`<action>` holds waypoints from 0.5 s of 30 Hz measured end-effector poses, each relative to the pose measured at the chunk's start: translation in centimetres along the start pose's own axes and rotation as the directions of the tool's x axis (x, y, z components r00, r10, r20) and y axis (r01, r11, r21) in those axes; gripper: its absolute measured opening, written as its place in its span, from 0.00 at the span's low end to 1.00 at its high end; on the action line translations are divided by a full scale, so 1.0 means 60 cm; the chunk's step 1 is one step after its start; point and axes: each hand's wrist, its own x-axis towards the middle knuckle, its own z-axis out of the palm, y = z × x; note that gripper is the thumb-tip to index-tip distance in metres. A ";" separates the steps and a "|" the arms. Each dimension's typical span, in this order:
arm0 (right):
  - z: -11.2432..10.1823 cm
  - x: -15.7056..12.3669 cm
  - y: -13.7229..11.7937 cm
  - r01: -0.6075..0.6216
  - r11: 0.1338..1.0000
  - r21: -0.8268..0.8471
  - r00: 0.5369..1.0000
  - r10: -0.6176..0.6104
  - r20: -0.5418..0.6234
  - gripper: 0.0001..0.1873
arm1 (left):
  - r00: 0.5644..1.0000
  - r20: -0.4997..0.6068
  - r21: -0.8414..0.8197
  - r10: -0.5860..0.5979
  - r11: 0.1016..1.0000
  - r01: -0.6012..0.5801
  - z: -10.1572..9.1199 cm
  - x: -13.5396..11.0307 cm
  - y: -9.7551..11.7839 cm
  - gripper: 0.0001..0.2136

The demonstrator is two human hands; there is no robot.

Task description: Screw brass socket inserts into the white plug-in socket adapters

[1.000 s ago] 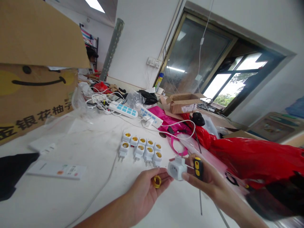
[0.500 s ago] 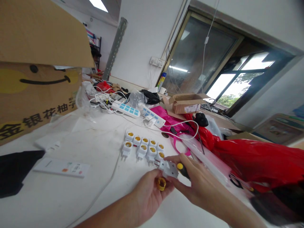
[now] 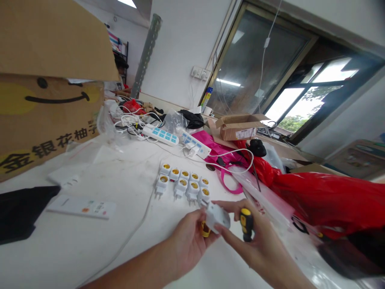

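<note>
Between both hands is a white plug-in lamp socket (image 3: 217,218), its gold threaded ring (image 3: 205,229) showing beneath it. My left hand (image 3: 189,245) cups the socket from the left, thumb against its side. Thumb and forefinger of my right hand (image 3: 251,237) pinch its right end. A yellow-and-black screwdriver (image 3: 246,224) is also tucked in my right hand, its handle pointing up. Just beyond my hands, several similar white lamp sockets (image 3: 182,186) stand in two rows on the white table (image 3: 132,253), gold openings facing up.
At the left stand a large cardboard box (image 3: 48,108), a black object (image 3: 27,212) and a flat white labelled piece (image 3: 81,206). Power strips (image 3: 161,135) with tangled cables lie at the back. Red plastic (image 3: 331,200) and an open carton (image 3: 237,127) occupy the right.
The screwdriver handle has tipped more upright in my right hand. The socket has turned slightly between my fingers and shifted a little to the right.
</note>
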 end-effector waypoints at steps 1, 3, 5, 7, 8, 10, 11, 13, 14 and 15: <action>0.005 -0.002 0.003 -0.021 1.000 0.000 0.999 0.021 0.024 0.16 | 1.000 0.005 0.004 -0.003 1.000 0.003 -0.002 0.001 -0.001 0.09; 0.014 -0.004 0.012 -0.061 0.998 0.014 0.994 0.062 -0.094 0.18 | 1.000 0.016 0.014 -0.018 1.000 0.018 -0.003 0.001 0.000 0.09; 0.016 -0.004 0.022 -0.100 0.995 0.014 0.991 0.101 -0.085 0.19 | 1.000 0.024 0.019 -0.019 1.000 0.019 -0.002 -0.001 0.002 0.08; 0.013 -0.003 0.032 -0.131 0.991 -0.010 0.991 0.131 0.029 0.21 | 1.000 0.031 0.023 -0.005 1.000 0.004 0.001 -0.003 0.004 0.07; 0.011 -0.002 0.035 -0.145 0.989 -0.022 0.988 0.146 0.052 0.22 | 0.999 0.034 0.029 -0.007 1.000 0.006 0.001 -0.004 0.004 0.07; 0.006 0.001 0.038 -0.165 0.986 -0.031 0.986 0.166 0.033 0.23 | 0.999 0.042 0.042 -0.022 0.999 0.021 0.001 -0.004 0.003 0.08; 0.004 0.002 0.037 -0.166 0.985 -0.034 0.985 0.168 0.048 0.24 | 0.999 0.046 0.045 -0.024 0.999 0.022 0.001 -0.003 0.003 0.08; 0.004 0.005 0.032 -0.150 0.988 -0.027 0.979 0.152 0.139 0.23 | 0.998 0.063 0.045 -0.017 0.999 0.014 -0.001 -0.001 0.001 0.07; 0.005 0.006 0.029 -0.138 0.990 -0.024 0.971 0.140 0.193 0.22 | 0.997 0.072 0.043 -0.013 0.999 0.010 -0.002 -0.001 0.000 0.07; 0.007 0.007 0.026 -0.127 0.992 -0.025 0.963 0.130 0.236 0.21 | 0.997 0.080 0.040 -0.010 0.999 0.007 -0.002 -0.001 0.000 0.07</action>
